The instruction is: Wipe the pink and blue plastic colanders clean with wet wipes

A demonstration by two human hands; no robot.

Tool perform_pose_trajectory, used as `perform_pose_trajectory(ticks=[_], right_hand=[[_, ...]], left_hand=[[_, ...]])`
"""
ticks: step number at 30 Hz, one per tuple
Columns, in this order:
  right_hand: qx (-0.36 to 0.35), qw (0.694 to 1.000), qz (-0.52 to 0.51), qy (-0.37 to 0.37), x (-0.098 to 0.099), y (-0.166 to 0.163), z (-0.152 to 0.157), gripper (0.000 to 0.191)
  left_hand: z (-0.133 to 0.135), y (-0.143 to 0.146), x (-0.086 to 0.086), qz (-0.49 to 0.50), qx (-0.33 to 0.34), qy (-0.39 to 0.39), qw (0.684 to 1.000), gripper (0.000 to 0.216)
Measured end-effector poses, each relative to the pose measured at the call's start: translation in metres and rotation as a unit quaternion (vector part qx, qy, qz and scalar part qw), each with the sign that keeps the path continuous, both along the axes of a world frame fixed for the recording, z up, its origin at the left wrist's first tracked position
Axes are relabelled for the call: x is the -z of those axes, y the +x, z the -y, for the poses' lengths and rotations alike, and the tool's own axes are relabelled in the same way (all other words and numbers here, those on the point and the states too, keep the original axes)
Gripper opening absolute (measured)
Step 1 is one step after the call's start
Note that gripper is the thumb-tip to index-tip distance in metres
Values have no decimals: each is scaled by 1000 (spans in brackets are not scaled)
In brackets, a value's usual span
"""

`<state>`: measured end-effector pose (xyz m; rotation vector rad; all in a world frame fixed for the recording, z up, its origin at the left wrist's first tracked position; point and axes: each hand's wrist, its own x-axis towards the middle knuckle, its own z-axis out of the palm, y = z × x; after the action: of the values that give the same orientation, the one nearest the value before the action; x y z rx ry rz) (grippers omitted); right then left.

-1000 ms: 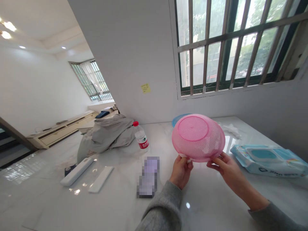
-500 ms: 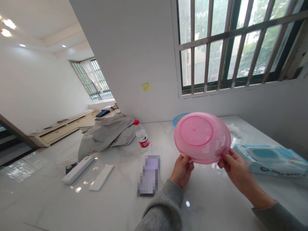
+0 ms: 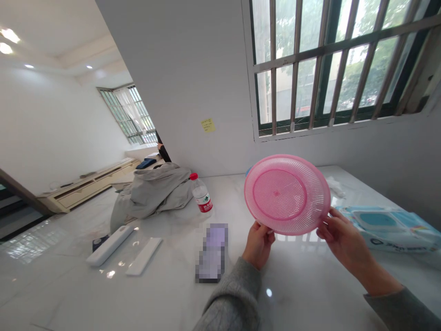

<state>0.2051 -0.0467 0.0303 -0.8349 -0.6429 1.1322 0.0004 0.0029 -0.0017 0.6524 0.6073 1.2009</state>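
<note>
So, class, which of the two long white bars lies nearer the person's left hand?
The flatter white bar, lying right of the thicker bar, closer to the left hand.

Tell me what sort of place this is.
Probably a home's living area: low cream sideboard by the far wall, barred window, and a round pink plastic mesh basket held over a glossy white marble-look table.

The left hand pinches the lower rim of the basket with curled fingers, and the right hand grips its lower right rim, palm turned inward.
</note>
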Motion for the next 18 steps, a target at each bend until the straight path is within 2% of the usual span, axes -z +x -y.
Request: perform_pose_trajectory(ticks=[4, 10, 18], right_hand=[[19, 1000, 11, -22, 10, -2, -3, 18], [-41, 996, 50, -62, 39, -4, -11, 21], [-37, 996, -11, -82, 36, -13, -8, 27]], left_hand=[[1, 0, 0, -14, -3, -2, 1000, 43], [2, 0, -1, -9, 5, 0, 1000, 42], [6, 2, -4, -8, 35, 12, 999, 36]])
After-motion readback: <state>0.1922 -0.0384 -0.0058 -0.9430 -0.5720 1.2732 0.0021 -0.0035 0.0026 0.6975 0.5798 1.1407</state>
